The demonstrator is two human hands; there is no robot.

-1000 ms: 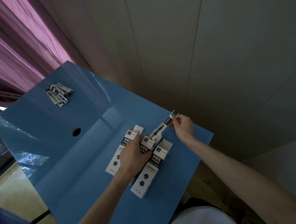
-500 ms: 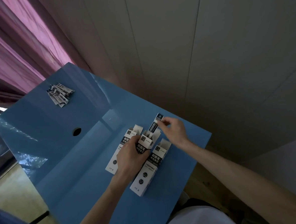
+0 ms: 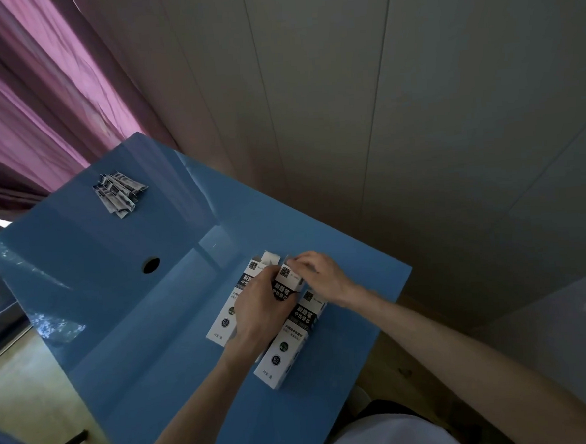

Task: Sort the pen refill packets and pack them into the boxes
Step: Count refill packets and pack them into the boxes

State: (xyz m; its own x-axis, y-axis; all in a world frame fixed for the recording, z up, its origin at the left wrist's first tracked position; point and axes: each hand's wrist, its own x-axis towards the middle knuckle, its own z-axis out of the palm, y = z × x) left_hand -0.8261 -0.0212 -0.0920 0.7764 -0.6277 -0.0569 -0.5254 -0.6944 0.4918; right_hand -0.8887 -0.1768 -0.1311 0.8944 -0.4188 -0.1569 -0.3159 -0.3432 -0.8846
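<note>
My left hand (image 3: 256, 310) wraps the middle box (image 3: 288, 284), raised between two boxes lying on the worktop (image 3: 136, 317); right hand (image 3: 317, 272) fingers pinch at its open top, packet hidden; thin card, light, crushable; hold sides gently; spare packets (image 3: 120, 194) far corner.

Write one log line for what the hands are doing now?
left hand: grips middle box | right hand: fingers at its open top | loose packets: far corner
</note>
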